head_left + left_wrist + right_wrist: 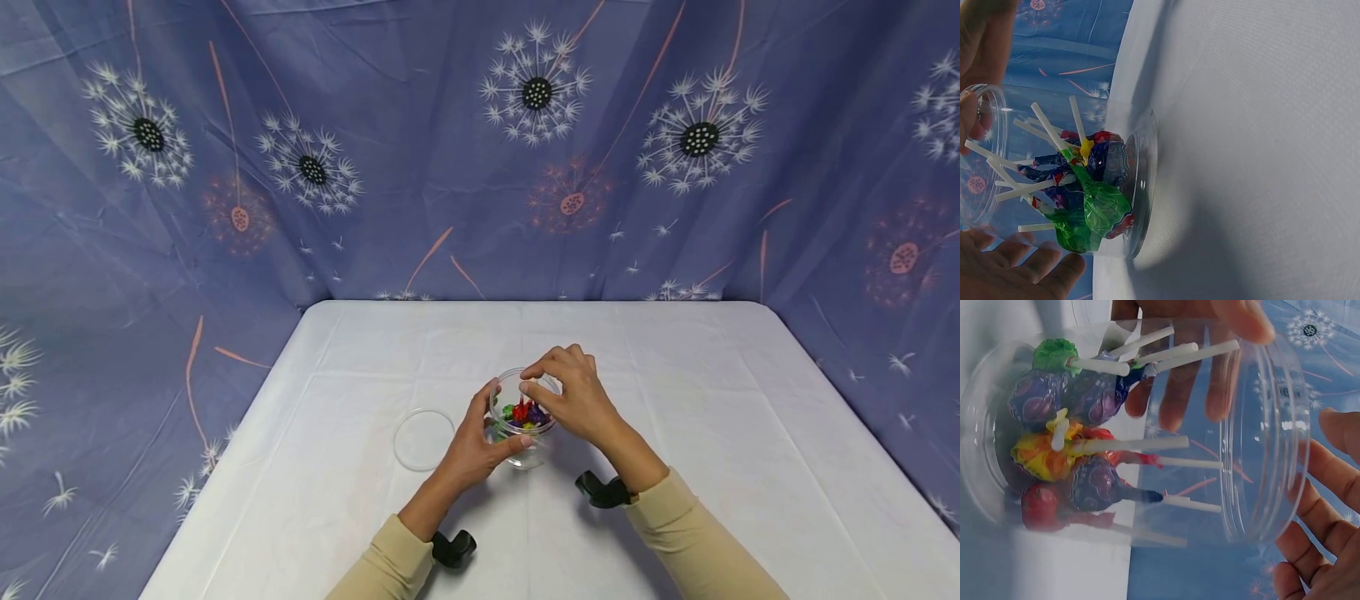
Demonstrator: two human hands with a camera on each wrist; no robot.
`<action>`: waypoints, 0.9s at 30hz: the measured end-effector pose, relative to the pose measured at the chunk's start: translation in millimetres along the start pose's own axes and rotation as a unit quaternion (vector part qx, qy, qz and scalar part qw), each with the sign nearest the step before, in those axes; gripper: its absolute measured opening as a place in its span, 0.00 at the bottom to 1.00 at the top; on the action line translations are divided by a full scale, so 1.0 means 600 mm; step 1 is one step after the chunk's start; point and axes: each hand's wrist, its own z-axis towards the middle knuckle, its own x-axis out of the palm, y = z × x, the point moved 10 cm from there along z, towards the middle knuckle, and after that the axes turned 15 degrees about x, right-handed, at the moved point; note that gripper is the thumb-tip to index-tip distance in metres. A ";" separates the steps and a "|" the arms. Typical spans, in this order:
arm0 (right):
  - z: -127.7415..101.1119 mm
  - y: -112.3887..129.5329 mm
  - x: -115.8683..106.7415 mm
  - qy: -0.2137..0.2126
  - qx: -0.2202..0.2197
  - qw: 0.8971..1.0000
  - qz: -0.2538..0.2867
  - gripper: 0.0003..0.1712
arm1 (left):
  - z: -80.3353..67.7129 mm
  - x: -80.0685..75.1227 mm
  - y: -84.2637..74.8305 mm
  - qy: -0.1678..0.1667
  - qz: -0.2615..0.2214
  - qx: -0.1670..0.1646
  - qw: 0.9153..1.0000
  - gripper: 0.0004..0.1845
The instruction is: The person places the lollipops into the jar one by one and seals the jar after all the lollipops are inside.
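A clear plastic jar (525,433) stands upright on the white table (675,433), holding several wrapped lollipops (525,412) in red, purple, green and yellow, sticks up. My left hand (491,425) grips the jar from its left side, thumb across the front. My right hand (542,382) hovers at the jar's mouth, its fingers loosely curled by the rim with nothing visible between them. In the left wrist view the jar (1066,181) shows green and blue lollipops (1094,206). The right wrist view shows the jar (1147,431) with my right hand's fingers (1319,506) at its rim.
A clear round lid (423,439) lies flat on the table just left of the jar. A blue curtain with a dandelion print (525,150) closes off the back and both sides. The table's cloth stretches bare to the right and front.
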 end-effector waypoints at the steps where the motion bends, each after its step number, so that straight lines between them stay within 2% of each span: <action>1: -0.001 -0.002 -0.002 0.001 0.002 1.000 0.003 0.08 | 0.000 0.000 0.000 0.000 0.000 -0.001 1.000 0.51; 11: -0.014 -0.043 -0.013 0.035 0.065 0.997 0.032 0.28 | 0.000 0.000 0.003 -0.003 0.020 -0.011 1.000 0.51; 17: -0.029 -0.072 -0.008 0.069 0.117 0.989 0.054 0.35 | -0.002 0.000 0.005 -0.003 0.026 -0.014 1.000 0.51; 22: -0.041 -0.089 0.000 0.102 0.137 0.983 0.064 0.40 | -0.002 -0.001 0.005 -0.003 0.030 -0.018 0.999 0.51; 27: -0.055 -0.108 0.017 0.147 0.157 0.973 0.086 0.45 | -0.002 -0.001 0.005 -0.002 0.033 -0.022 0.999 0.51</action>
